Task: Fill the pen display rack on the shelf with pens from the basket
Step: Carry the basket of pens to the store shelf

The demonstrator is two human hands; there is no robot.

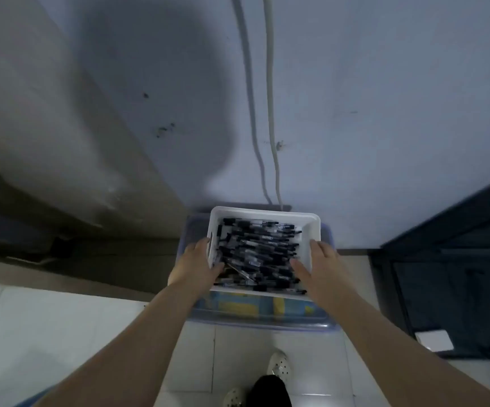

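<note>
The step in hand looks like the opening one: fetching the supply, not yet loading anything. The basket (pixel 262 211), a white rectangular tub, sits on top of a translucent blue storage bin (pixel 261 321) against the wall. The left hand (pixel 196 265) is on the basket's left wall and the right hand (pixel 320 265) on its right wall. Each grip seems closed around the rim, thumb inside over the pens (pixel 261 251) and fingers outside, though blur softens the detail. The pens lie heaped inside the basket, dark-capped with clear barrels, mostly crosswise and tangled. Neither the display rack nor the shelf is in view. The next move probably calls for a level two-handed lift off the bin, since the basket is heaped and tilting it could spill pens over the near rim.
</note>
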